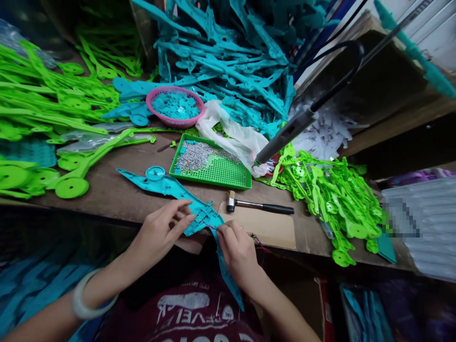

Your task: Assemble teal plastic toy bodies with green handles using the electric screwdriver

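A long blue plastic shell (188, 197) with moulded ribs lies slantwise across the table's front edge, its tail hanging down by the shirt. Over its ribbed middle, my left hand (166, 221) has curved fingers and thumb apart, with nothing visible between them. My right hand (237, 249) pinches a thin reddish-purple wire (210, 226) above the shell. More thin wires with a small dark end (259, 242) stick out beyond the right hand. The right fingertips hide part of the shell and wire.
A hammer (263, 206) lies on cardboard (278, 230). Behind are a green tray (213, 182) of small screws and a pink basket (175, 123) of blue pieces. A corded screwdriver (285, 135) hangs at right. Green parts (324, 194) and blue parts (235, 71) lie heaped around.
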